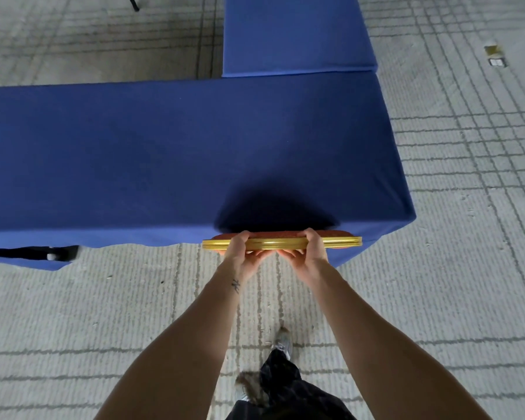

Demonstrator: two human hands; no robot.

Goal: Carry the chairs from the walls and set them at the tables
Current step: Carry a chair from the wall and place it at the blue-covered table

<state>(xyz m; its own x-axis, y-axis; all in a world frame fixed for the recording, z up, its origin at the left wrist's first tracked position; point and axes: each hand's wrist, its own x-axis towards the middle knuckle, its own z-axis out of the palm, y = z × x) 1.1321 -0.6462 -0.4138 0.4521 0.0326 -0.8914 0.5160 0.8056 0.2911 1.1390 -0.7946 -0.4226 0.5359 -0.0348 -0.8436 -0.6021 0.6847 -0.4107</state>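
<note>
A chair (343, 240) with a gold frame and red padding stands against the near edge of a table (170, 153) covered in blue cloth. Only the top rail of its back shows; the seat and legs are hidden under the cloth and behind my hands. My left hand (242, 256) grips the rail left of its middle, fingers curled over the top. My right hand (309, 253) grips it just to the right, the two hands almost touching.
A second blue-clothed table (294, 31) butts onto the first at the far right, making an L. Grey patterned carpet (467, 268) lies all around. A floor socket box (496, 56) sits at the far right. My shoe (283, 344) is below the chair.
</note>
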